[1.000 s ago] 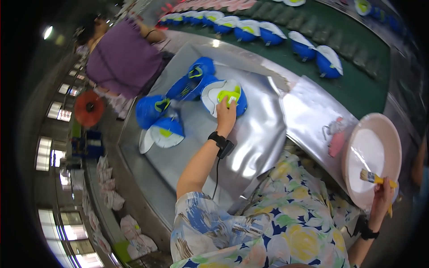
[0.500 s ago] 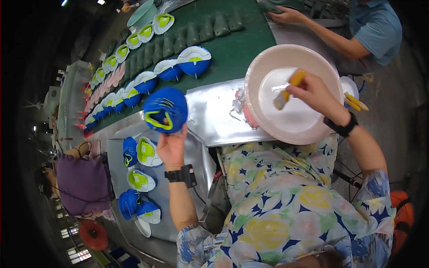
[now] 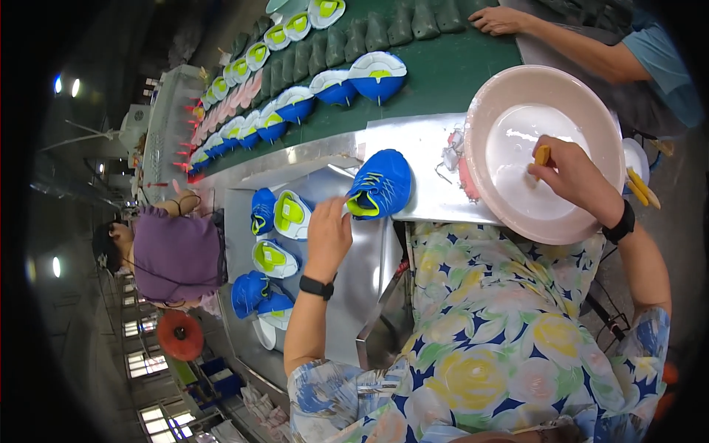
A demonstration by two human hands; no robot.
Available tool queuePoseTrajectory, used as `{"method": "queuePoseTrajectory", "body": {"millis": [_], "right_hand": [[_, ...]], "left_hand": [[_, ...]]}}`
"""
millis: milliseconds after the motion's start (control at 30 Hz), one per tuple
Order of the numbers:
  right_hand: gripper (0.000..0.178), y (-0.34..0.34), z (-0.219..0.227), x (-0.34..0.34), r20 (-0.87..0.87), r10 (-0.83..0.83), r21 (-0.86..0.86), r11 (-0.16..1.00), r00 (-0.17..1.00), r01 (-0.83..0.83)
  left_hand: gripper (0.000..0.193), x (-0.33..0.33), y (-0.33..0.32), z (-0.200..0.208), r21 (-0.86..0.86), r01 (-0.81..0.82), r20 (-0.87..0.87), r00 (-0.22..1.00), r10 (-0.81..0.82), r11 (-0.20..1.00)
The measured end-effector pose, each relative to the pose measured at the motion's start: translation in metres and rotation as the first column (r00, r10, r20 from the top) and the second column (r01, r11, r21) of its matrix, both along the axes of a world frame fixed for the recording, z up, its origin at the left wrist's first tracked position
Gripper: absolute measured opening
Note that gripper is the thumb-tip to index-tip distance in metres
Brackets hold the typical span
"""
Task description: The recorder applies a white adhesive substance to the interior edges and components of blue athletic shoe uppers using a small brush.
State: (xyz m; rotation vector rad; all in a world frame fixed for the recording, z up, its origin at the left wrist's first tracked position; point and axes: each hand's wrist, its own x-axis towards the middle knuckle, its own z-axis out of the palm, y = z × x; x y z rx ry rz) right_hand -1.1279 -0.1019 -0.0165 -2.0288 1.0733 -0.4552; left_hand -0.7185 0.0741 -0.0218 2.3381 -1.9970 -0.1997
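Observation:
A blue shoe upper [image 3: 385, 181] with lime lining is held up over the near corner of the metal work surface. My left hand [image 3: 329, 235] pinches it at the heel collar, its toe pointing away to the upper right. Over the pale pink basin [image 3: 480, 151], my right hand [image 3: 570, 176] is closed round a brush [image 3: 543, 156] with a yellow handle. The brush's bristles are mostly hidden by the hand. White liquid [image 3: 521, 136] covers the basin's bottom.
More blue uppers [image 3: 275, 258] lie on a lower metal tray [image 3: 340, 277] at left. The green belt [image 3: 436, 70] carries rows of uppers, dark foot-shaped lasts [image 3: 377, 31] and pink insoles [image 3: 235, 103]. A co-worker's hand [image 3: 502, 21] rests by the belt's edge. A person in purple [image 3: 177, 251] sits left.
The view has shifted, so the scene sits farther right. My left hand has turned the upper and now grips its heel collar. The brush has turned in my right hand, hiding its bristles.

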Motion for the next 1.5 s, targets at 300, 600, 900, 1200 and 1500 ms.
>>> {"method": "queuePoseTrajectory", "body": {"millis": [300,600,900,1200,1500], "right_hand": [[0.020,-0.011,0.002,-0.046,0.185,-0.083,-0.153,0.982,0.979,0.113],[0.019,-0.039,0.035,-0.022,0.569,0.076,-0.362,0.917,0.819,0.167],[0.027,-0.036,0.049,-0.039,0.490,-0.151,-0.212,0.935,0.859,0.286],[0.035,-0.019,0.023,-0.035,0.571,-0.495,0.180,0.854,0.655,0.488],[0.039,0.005,0.016,-0.020,0.639,-0.472,0.345,0.882,0.607,0.321]], "left_hand": [[0.041,0.024,-0.093,-0.027,-0.111,0.318,-0.410,0.848,-0.335,0.941],[0.052,-0.039,-0.133,0.034,0.215,0.138,-0.964,-0.128,0.233,0.967],[0.055,-0.128,-0.154,0.036,0.073,0.173,-0.912,-0.388,0.136,0.982],[0.072,-0.145,-0.169,-0.010,-0.606,0.156,-0.571,0.598,-0.563,0.780],[0.056,-0.145,-0.172,-0.017,-0.683,0.004,-0.613,0.541,-0.575,0.731]]}}
